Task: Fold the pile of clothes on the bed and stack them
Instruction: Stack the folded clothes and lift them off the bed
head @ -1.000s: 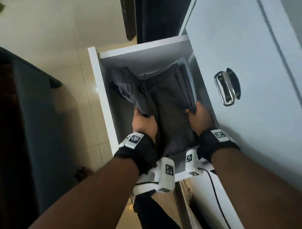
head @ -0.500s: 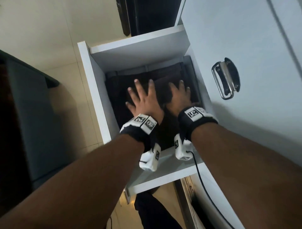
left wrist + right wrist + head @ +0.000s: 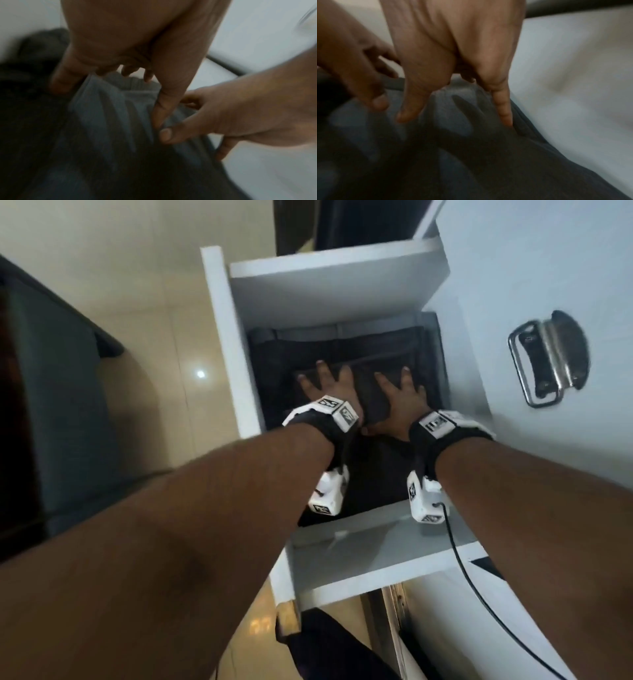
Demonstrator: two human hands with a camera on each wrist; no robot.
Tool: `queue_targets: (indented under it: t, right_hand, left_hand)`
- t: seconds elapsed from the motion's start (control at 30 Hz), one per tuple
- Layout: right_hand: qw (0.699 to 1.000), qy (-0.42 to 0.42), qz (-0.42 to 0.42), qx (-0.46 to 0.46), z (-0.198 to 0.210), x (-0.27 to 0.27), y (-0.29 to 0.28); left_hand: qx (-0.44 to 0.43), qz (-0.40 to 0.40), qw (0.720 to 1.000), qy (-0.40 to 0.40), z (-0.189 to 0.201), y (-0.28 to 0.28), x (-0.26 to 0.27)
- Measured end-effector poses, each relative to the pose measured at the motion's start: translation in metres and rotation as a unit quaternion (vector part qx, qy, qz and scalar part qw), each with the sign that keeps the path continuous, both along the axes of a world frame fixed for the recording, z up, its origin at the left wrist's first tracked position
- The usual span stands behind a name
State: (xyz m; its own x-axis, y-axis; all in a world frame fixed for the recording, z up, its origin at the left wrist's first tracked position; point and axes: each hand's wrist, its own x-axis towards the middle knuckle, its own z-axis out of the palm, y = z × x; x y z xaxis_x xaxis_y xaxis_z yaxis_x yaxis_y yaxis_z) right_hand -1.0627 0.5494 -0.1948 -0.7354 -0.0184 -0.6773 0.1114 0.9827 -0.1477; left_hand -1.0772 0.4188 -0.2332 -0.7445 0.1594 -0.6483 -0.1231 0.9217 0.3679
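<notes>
Inside white drawer (image 3: 236, 344): dark folded clothes (image 3: 342, 347), seemingly pressed by left hand (image 3: 329, 392), right hand (image 3: 400, 402).

Dim indoor light, soft with motion blur

A small glare spot shines on the glossy cream floor tiles (image 3: 200, 374); the chrome recessed cabinet handle (image 3: 544, 361) smears at the right edge, and both wrist views are dark, grainy, unfocused.

Both forearms reach forward toward twelve o'clock, roughly parallel, each wrist wrapped in a black band with white marker blocks. The left hand (image 3: 329, 392) and the right hand (image 3: 400, 402) lie side by side, palms down, fingers spread and nearly straight, thumbs angled toward each other.
</notes>
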Motion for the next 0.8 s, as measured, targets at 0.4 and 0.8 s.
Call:
queue_targets:
  t: [0.4,0.8]
  right_hand:
    - [0.936,0.262,0.042,-0.232,0.186,0.031,-0.226]
    - [0.865,0.004,0.433,-0.254,0.218,0.167,-0.673]
  left_hand:
    - [0.087,0.224,0.945,0.222,0.253,-0.28,0.078]
    - [-0.053,0.623,0.78,-0.021,0.248,-0.69,0.43]
